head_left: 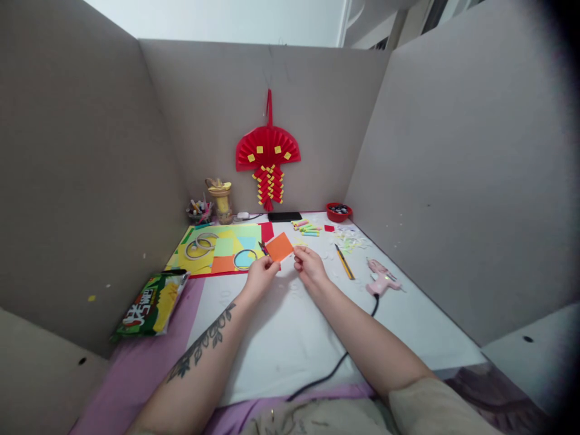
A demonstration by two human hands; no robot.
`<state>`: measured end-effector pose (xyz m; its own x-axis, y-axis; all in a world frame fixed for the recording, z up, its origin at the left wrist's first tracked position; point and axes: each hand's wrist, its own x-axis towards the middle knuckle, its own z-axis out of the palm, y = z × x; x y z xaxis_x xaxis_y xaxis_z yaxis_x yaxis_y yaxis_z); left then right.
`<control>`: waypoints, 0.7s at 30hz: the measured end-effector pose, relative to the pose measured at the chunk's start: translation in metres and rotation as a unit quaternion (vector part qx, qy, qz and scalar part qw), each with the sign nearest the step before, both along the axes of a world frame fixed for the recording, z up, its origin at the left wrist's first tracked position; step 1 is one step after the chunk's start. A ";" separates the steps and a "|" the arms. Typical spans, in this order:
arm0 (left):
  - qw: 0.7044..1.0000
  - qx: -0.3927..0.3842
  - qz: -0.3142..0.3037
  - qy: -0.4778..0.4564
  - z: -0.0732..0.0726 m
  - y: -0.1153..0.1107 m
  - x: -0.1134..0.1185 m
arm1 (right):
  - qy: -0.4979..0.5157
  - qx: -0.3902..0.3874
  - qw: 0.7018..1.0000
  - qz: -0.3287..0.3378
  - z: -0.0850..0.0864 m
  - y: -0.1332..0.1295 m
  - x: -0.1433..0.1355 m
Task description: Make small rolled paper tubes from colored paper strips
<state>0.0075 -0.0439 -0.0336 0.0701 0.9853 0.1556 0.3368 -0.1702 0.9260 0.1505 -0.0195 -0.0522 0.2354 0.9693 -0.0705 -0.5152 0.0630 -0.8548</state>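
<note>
Head view: an orange paper square (279, 246) is held above the white table surface (272, 326), its lower corner pinched by the left hand (263, 273). Its right corner is clamped between the right hand's (310, 266) fingertips.

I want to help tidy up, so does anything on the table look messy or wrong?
The little paper scraps look messy: they're strewn loosely over the far right of the table, not in a neat pile. The pink glue gun lies on its side nearer the front. I can't see anything broken.
</note>
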 end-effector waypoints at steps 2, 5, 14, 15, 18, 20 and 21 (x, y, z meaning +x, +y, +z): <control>1.000 -0.005 0.006 -0.004 -0.003 0.002 -0.001 | 0.003 -0.007 1.000 -0.003 0.002 -0.002 0.001; 1.000 -0.015 0.012 -0.018 -0.005 0.003 -0.001 | -0.051 0.002 0.997 0.064 0.003 -0.007 -0.002; 0.996 -0.067 -0.013 -0.051 0.000 -0.002 0.000 | -0.154 0.011 0.984 0.090 0.001 -0.010 -0.007; 0.995 -0.080 -0.016 -0.055 0.000 -0.002 0.000 | -0.162 0.006 0.983 0.091 0.001 -0.010 -0.007; 0.991 -0.113 -0.021 -0.073 -0.003 -0.001 -0.001 | -0.195 0.014 0.979 0.062 0.003 -0.013 -0.007; 0.989 -0.117 -0.015 -0.089 -0.004 0.001 -0.002 | -0.253 0.062 0.965 0.007 0.006 -0.017 -0.007; 0.989 -0.112 -0.009 -0.097 -0.004 0.001 -0.002 | -0.301 0.097 0.949 -0.020 0.007 -0.019 -0.007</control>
